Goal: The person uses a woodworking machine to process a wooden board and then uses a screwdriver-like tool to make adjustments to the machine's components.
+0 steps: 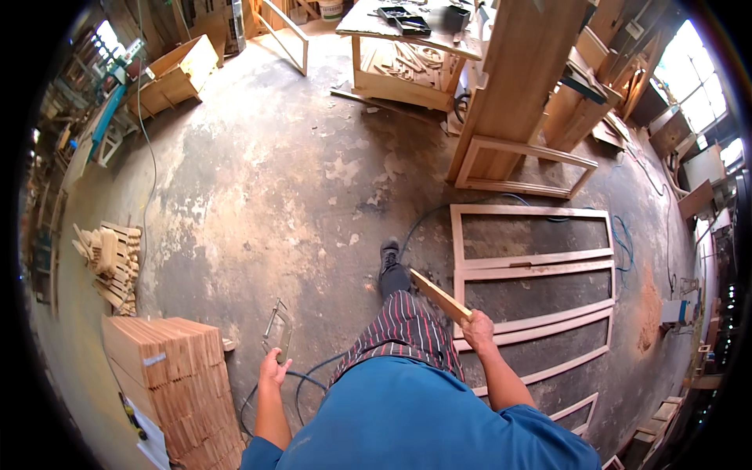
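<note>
Brown wooden boards (188, 392) stand stacked at left; just right of them, the left hand (274, 366) grips the lower end of a metal-looking clamp (285, 337), likely dense and rigid, best held by its frame. Further right, the right hand (478, 330) clasps the near end of a wooden bar (440, 296) near the floor frames (533, 210), probably light and stiff, steadier if taken mid-length.

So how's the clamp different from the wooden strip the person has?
Shape: the clamp is an open frame with a thin rod along one side; the wooden strip is one straight, solid piece.
Look: the clamp looks like dull metal, while the wooden strip is pale tan.
Place: the left hand grips the clamp; the right hand grips the wooden strip.
Both are held by one end.
</note>
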A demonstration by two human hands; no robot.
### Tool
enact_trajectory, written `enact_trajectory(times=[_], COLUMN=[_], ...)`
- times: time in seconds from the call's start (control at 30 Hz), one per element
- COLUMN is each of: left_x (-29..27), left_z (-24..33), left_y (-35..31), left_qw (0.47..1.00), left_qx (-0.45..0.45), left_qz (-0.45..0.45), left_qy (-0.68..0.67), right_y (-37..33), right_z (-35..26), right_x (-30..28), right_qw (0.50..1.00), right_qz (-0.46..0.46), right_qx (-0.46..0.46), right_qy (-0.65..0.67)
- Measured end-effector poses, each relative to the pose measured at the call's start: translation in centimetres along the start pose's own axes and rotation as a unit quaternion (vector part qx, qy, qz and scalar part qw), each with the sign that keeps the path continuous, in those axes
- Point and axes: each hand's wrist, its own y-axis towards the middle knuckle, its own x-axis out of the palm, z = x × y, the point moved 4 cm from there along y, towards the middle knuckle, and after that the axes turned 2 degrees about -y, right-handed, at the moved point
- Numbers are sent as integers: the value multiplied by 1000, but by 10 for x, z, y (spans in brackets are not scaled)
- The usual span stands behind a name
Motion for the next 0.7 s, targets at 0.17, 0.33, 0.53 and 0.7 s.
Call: enact_trajectory(times=[0.17, 0.33, 0.53, 0.7], left_x=[68, 119, 189, 289], left_z=[28, 48, 96, 187], left_y=[45, 80, 110, 182], left_qw=[990, 976, 960, 922], left_qx=[-80, -169, -195, -174], left_qz=[115, 129, 98, 52], left_qy=[-10, 39, 174, 341], right_y=[159, 317, 443, 523], right_z=[-82, -163, -230, -278], right_x=[-34, -102, -198, -210], right_qw=[994, 993, 989, 987], right_qz=[22, -63, -55, -25], right_qx=[-81, -82, -99, -114], right_qy=[67, 62, 100, 108])
